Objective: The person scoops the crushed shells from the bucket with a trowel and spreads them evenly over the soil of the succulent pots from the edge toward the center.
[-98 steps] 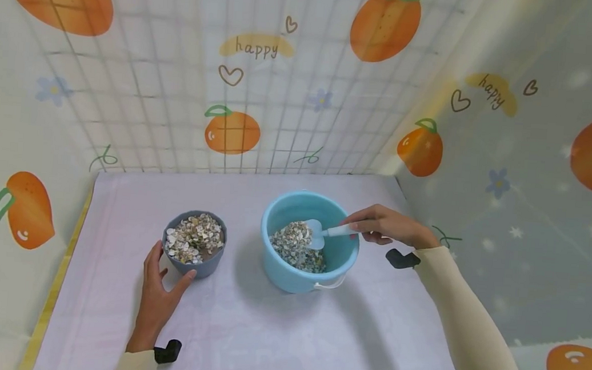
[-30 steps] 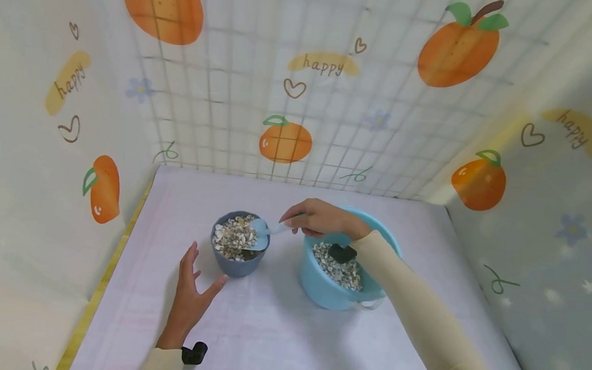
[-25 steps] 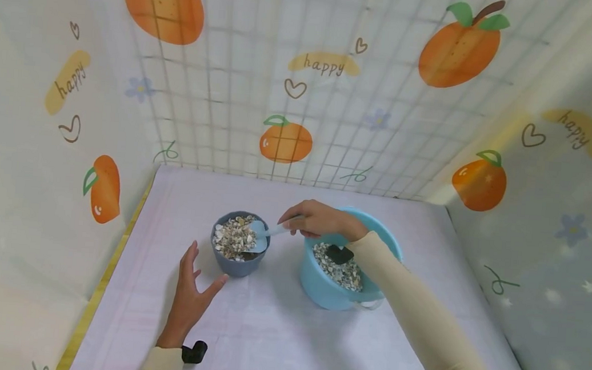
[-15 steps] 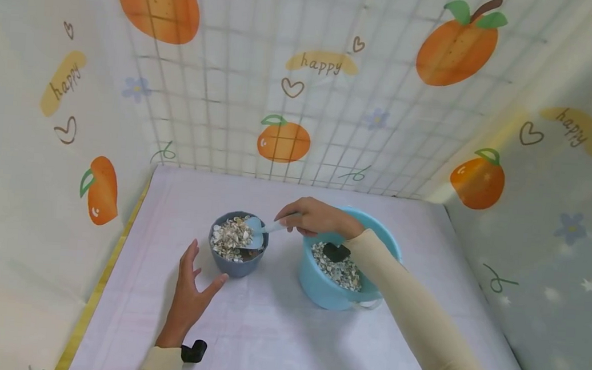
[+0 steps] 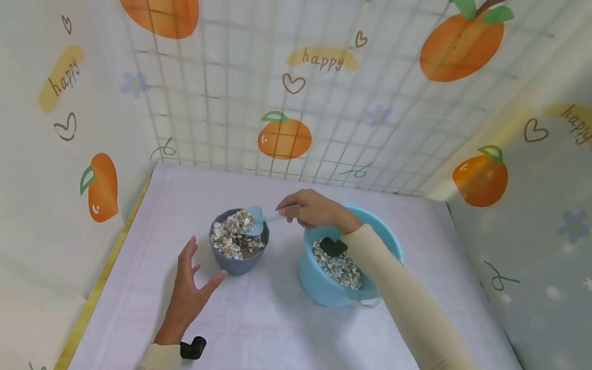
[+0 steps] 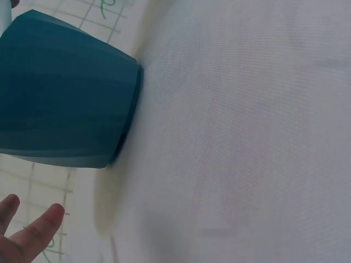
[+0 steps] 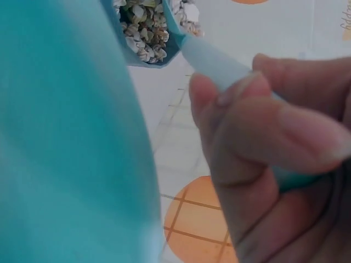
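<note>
The small grey pot [image 5: 238,243] sits on the pale table cloth [image 5: 275,332], full of little shells [image 5: 233,235]. The right hand [image 5: 311,208] pinches the handle of a light blue scoop [image 5: 257,219], and the scoop's wide end is tipped over the pot's shells. Just to the right of the pot stands a blue bucket [image 5: 345,294] with more shells inside. The left hand [image 5: 187,295] lies flat on the cloth in front of the pot, fingers spread and holding nothing, thumb near the pot's side.
</note>
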Demonstrator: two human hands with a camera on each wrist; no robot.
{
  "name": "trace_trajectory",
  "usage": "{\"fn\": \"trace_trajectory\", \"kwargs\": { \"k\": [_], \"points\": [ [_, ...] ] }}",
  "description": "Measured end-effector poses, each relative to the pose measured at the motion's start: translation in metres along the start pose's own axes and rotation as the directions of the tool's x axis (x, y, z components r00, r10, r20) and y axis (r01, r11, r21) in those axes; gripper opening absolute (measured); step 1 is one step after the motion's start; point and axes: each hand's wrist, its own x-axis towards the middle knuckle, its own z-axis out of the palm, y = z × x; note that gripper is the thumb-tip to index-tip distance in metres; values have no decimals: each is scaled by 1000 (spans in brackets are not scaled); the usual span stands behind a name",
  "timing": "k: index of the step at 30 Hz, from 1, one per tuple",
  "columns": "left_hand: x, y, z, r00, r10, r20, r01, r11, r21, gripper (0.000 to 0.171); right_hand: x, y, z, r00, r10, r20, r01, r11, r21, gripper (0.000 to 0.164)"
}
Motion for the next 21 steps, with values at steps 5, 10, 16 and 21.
{"fn": "trace_trajectory", "kwargs": {
  "k": [5, 10, 16, 21],
  "points": [
    [0, 0, 1, 1000, 3, -10, -3, 1000, -4, 99, -1, 3, -2, 999, 21, -33, -22, 999, -41, 31],
    [2, 0, 1, 1000, 7, -12, -7, 1000, -2, 99, -5, 2, -4, 998, 20, -55, -25, 996, -89, 30],
    [2, 0, 0, 1000, 0, -11, 0, 1000, 3, 100, -13, -1, -7, 997, 27, -77, -40, 986, -163, 31],
    [2, 1, 1, 1000, -3, -8, 3, 1000, 11, 100, -27, -1, -8, 997, 30, -75, -44, 982, -185, 33]
  ]
}}
